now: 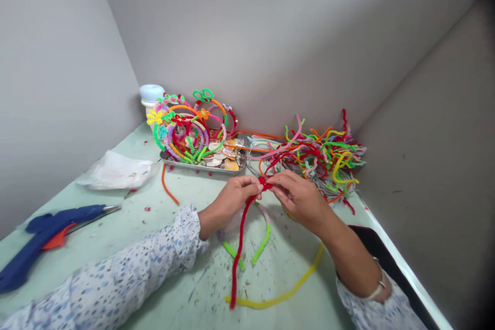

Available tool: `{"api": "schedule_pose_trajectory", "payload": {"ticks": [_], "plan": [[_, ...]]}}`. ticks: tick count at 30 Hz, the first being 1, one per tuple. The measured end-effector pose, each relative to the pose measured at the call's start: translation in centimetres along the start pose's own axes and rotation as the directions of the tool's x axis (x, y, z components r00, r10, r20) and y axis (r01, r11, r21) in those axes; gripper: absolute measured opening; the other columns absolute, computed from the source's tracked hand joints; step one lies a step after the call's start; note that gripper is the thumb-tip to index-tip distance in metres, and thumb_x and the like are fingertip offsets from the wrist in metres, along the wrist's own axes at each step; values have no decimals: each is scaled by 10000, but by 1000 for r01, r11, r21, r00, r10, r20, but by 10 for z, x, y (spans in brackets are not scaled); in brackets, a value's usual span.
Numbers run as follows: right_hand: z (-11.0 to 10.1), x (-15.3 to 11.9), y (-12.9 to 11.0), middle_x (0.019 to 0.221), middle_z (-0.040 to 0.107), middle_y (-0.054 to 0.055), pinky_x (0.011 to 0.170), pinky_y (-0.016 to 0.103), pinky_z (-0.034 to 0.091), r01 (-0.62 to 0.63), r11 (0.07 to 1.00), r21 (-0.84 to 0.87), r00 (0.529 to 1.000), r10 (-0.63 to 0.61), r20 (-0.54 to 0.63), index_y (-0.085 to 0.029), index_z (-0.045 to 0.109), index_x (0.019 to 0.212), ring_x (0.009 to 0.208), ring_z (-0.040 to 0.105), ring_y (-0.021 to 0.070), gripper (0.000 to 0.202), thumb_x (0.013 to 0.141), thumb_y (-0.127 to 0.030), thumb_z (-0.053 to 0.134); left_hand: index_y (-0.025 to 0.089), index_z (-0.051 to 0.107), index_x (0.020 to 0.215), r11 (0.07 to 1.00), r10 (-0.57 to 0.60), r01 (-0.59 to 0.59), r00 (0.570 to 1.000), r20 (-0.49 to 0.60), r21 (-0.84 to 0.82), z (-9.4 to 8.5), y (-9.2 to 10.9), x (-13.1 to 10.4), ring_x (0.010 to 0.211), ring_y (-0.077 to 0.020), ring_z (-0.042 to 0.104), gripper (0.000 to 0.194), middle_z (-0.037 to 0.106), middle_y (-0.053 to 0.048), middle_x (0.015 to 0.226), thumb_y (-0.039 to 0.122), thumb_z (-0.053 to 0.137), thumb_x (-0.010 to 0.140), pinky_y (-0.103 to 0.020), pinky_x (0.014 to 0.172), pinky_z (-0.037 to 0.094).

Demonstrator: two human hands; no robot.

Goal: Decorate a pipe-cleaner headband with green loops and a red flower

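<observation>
My left hand (240,195) pinches a red pipe cleaner (241,240) near its bent upper part, and its long tail hangs down toward me. From the other side my right hand (296,197) grips the same red piece, where it is folded into small loops between my fingertips. Beneath my hands lies a headband (262,242) wrapped in light green and pale pink, its top partly hidden by them. A yellow pipe cleaner (288,294) curves across the table below, touching or passing under the red tail's end.
A blue hot glue gun (58,224) with an orange trigger lies at left, near a clear plastic bag (118,171). Behind, a metal tray (203,166) holds decorated headbands and flat pieces. Loose pipe cleaners (325,157) heap at right. A white cup (151,97) with a blue lid stands by the wall.
</observation>
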State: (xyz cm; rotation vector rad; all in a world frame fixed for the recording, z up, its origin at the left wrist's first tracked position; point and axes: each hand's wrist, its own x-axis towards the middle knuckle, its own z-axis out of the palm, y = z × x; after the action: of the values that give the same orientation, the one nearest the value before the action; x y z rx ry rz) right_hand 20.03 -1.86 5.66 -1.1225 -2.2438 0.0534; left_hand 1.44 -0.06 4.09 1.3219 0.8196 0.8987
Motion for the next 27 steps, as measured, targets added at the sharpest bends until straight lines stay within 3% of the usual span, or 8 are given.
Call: {"api": "schedule_pose_trajectory", "payload": {"ticks": [14,20,27], "plan": [[-7,-2,0,962,643,48,760,269,480,94,975,-203,992,-73,107,-221,617,1003,871,606,161,182,906,-240,465,147,541,640,998,-55,56,996,66,-5,-2,-4,3,505,-76,381,134,506,24,583,243,529,733,-225,517,281],[-8,-1,-2,923,633,57,766,286,465,98,986,-137,990,-83,111,-204,619,967,863,587,169,158,893,-222,480,145,543,662,998,-49,46,997,66,43,0,0,0,516,-79,388,145,507,22,594,249,525,761,-227,528,294],[-6,2,-11,787,588,32,678,260,422,-19,1000,-7,997,19,74,-185,614,859,736,549,146,114,862,-197,501,150,549,715,994,42,-45,999,33,95,1,-2,0,548,-81,402,159,500,33,617,288,535,793,-211,537,310]]}}
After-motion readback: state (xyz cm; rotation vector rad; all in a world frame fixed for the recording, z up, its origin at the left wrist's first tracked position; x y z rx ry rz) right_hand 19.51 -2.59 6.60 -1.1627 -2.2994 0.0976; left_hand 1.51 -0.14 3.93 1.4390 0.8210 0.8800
